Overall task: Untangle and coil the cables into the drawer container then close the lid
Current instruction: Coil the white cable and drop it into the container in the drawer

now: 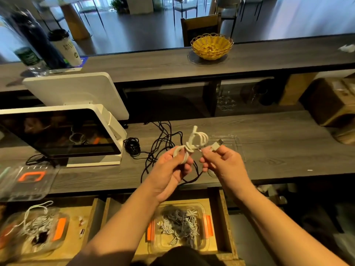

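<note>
Mid-task: lower left, a second box (32,230) holds loose cables beside its lid (26,181); black cables (153,148) sprawl uncoiled at centre desk (269,150). Centre frame, left hand (171,169) grips a bundled white cable (192,144); right hand (221,160) pinches its plug end. Below, the drawer container (180,227) already holds coils, open; its clear lid (230,143) seems to lie behind the right hand.
</note>
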`<state>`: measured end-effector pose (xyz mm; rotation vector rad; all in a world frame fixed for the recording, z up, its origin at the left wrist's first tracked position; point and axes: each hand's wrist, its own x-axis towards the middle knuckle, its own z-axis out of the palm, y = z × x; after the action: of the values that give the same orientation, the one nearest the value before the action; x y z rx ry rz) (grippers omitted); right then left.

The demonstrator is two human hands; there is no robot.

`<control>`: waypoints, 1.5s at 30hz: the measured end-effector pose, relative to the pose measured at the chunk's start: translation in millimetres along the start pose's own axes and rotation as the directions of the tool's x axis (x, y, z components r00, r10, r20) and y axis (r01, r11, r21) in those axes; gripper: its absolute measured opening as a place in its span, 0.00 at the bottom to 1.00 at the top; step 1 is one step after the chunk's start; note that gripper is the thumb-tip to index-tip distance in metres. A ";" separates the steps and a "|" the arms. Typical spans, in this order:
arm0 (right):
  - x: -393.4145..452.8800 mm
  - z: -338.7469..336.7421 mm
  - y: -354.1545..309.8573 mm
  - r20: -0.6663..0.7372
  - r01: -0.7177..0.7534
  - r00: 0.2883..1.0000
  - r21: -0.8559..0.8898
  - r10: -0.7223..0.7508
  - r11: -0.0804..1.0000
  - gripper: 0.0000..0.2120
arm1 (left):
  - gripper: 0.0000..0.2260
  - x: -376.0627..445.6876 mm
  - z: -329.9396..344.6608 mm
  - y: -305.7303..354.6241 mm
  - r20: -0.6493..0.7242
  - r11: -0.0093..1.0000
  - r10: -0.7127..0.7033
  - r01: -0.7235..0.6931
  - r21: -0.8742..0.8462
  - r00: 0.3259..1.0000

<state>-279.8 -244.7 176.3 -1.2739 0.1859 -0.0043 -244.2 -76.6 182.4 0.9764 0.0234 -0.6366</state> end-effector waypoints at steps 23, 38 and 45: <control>3.7 4.5 20.0 0.441 0.496 0.853 -0.850 -0.278 0.176 0.09 | 0.06 -2.8 2.9 -23.0 -0.316 0.742 0.176 0.085 0.665 0.932; -9.5 9.2 15.3 0.287 0.376 0.924 -0.799 -0.251 0.470 0.13 | 0.07 -14.7 2.2 -13.3 -0.244 0.939 0.031 0.055 0.339 0.969; -5.9 9.3 14.4 0.162 0.146 0.986 -0.765 -0.032 0.628 0.13 | 0.09 -19.7 -9.4 -11.2 -0.026 0.550 0.261 -0.126 0.826 0.965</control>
<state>-285.8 -231.0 166.1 -2.1597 -0.0089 0.0865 -263.6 -64.0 174.3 1.9228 -0.2812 -0.3378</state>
